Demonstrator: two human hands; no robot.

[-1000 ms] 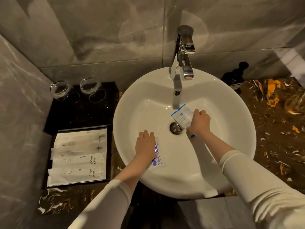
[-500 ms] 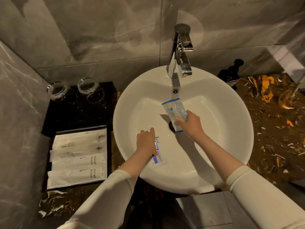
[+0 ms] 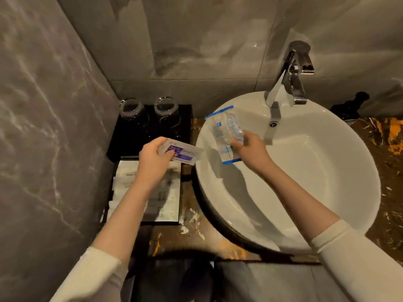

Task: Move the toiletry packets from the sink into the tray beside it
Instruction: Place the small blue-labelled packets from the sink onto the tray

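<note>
Left hand [image 3: 152, 164] above tray [image 3: 165, 221], fingers pinched on purple-labelled packet [image 3: 182, 152]; right hand [image 3: 250, 151] over sink [image 3: 327, 171] rim, fingers gripping blue-edged packet [image 3: 224, 136].

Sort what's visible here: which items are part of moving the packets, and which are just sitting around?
Job: purple-label packet in left hand; blue-edged packet in right hand; sink; tray.
Lying about: two glasses, faucet, dark bottle.

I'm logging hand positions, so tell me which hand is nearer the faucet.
Right. The right hand, holding a blue-edged packet, is over the sink's left part, below-left of the faucet. The left hand, holding a purple packet, is farther left, above the tray.
</note>
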